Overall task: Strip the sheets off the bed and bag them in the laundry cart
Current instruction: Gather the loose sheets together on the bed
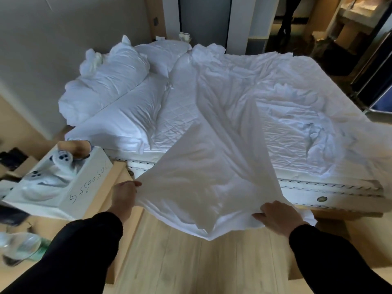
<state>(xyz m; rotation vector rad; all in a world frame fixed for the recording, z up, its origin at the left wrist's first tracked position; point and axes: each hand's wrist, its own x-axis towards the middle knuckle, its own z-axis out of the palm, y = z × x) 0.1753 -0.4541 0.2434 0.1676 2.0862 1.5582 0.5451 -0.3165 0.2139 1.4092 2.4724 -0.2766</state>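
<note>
The left hand point(125, 196) and right hand point(280, 217) are each gripping the sheet point(212, 177) by its near edge, fingers curled, lifting it off the mattress point(180, 115) while its far right part is lying bunched. Pulling sideways is risking sweeping the white box point(63, 179) off at near left

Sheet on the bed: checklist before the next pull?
1. Grip of left hand on sheet edge: ok.
2. Grip of right hand on sheet edge: ok.
3. Near side lifted off quilted mattress: ok.
4. Far side free: not ok, it lies bunched on the mattress.
5. Sheet clear of pillows: cannot tell.
6. Reach to laundry cart: cannot tell, none clearly in view.
</note>
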